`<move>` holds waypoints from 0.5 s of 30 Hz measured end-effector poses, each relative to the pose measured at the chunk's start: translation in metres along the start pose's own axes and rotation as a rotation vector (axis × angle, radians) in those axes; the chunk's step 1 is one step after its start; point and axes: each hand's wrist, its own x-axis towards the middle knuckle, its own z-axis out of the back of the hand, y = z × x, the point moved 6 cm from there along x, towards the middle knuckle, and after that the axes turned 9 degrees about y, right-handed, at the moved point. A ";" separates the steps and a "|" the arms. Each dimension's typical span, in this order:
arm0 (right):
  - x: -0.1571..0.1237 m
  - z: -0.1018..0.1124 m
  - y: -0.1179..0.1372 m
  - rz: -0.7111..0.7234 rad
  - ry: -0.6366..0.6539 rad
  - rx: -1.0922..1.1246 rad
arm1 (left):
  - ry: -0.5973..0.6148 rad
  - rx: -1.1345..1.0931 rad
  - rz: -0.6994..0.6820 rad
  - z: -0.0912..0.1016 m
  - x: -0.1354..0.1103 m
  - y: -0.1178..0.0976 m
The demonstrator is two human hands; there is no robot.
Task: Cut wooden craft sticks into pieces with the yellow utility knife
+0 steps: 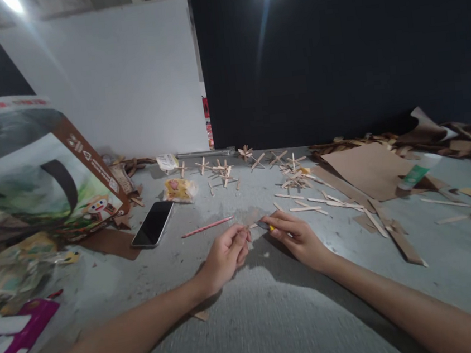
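My left hand (227,256) is closed in a pinch around a short piece of wooden craft stick (253,226), whose end points to the right. Facing it, my right hand (298,238) grips a small craft knife (265,225) with a dark blade and a yellow part; most of it is hidden by the fingers. The knife is close to the stick's end, but I cannot tell if they touch. A pink striped pencil (207,227) lies just beyond my left hand. Loose craft sticks (306,209) are scattered past my right hand.
Several crossed-stick pieces (223,170) stand at the back. A phone (153,224), a yellow wrapped packet (179,190) and a large printed bag (88,175) are on the left. Cardboard (365,168) and a white-green tube (420,171) lie right. A purple object (28,333) sits front left.
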 end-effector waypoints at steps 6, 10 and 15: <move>0.000 -0.003 0.003 0.048 0.022 -0.027 | -0.048 0.026 0.012 0.003 0.001 0.000; 0.001 -0.005 0.008 0.073 0.060 -0.066 | -0.033 0.068 0.020 0.002 0.000 0.000; 0.001 -0.007 0.007 0.067 0.070 -0.068 | 0.040 0.104 0.015 -0.002 -0.002 0.001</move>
